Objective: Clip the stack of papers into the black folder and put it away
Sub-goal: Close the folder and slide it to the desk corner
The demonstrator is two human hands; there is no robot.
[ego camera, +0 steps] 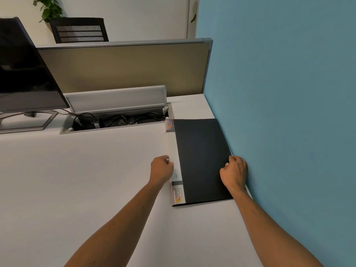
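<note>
The black folder (200, 157) lies closed and flat on the white desk (86, 180), pushed against the blue partition on the right. Its white spine strip with a "SMART LIFE" label faces left. My left hand (161, 169) rests with curled fingers against the spine edge. At the folder's right edge my right hand (234, 171) has its fingers bent over the cover. No papers are visible; the closed cover hides whatever is inside.
A blue partition wall (279, 112) bounds the desk on the right, a beige divider panel (123, 68) at the back. An open cable tray (115, 120) with wires sits behind the folder. A dark monitor (25, 74) stands at the left, a chair behind.
</note>
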